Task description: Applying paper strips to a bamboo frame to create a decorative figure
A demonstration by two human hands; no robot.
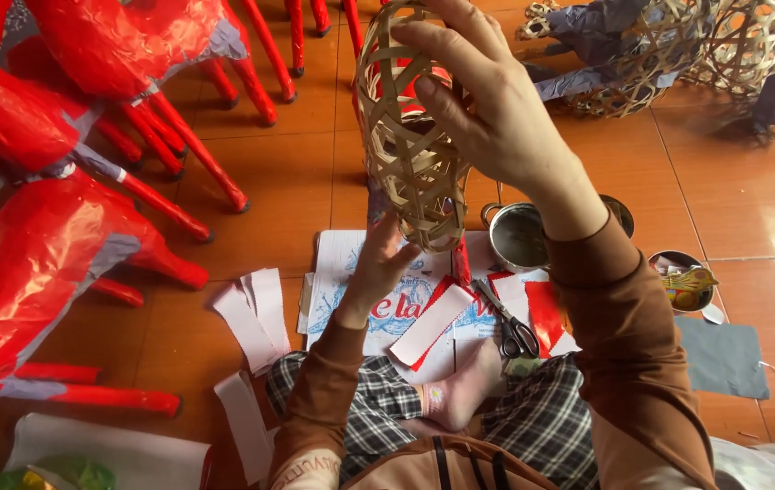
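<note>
The woven bamboo frame is held up in the air over the person's lap, well above the floor, between both hands. It looks very light and springy: thin flat strips laced in an open lattice, hollow inside, so it should flex a little under pressure yet keep its form, and a hard squeeze would probably bend or snap a strip. The surface looks dry and matte, not slippery, and the many gaps give the fingers plenty of purchase. The safest hold is likely along the crossings of the strips or around the narrow rounded end, where the weave is densest, rather than on a single loose strip. The right hand wraps the upper side, its fingers curled around the lattice in a firm holding grip; the left hand supports the lower, rounded end from beneath, its fingers partly hidden behind the weave but plainly pressed against it. The frame is pale straw-coloured, elongated and tapering, standing roughly upright with a slight tilt. Below it on the tiled floor lie a printed paper sheet, white and red paper strips, a pair of scissors and a small metal pot. Red paper-covered figures with stick legs lie to the left, and more bare woven frames lie at the upper right.
</note>
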